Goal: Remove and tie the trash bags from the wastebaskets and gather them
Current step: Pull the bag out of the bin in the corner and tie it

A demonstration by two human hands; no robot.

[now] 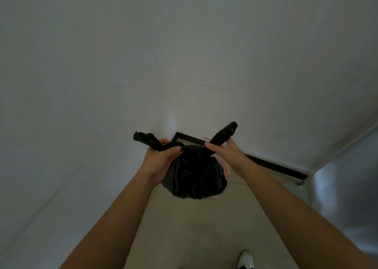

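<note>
White walls, pale floor [204, 227], dim corner. Black trash bag [194, 176] held up btwn both hands. Left hand [161, 158] grips left tie-end [147, 139]; right hand [227, 154] pinches right tie-end [225, 131]. Pink wastebasket [224, 166] partly hidden behind bag.

A pink thing [224, 166] sits mostly hidden behind the black bag [194, 176] (wastebasket or not, unclear); the white shoe [245, 259] is cropped below.

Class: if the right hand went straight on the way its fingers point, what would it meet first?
The right hand would probably meet the black trash bag at its gathered neck, then the left hand; depth is unclear.
</note>
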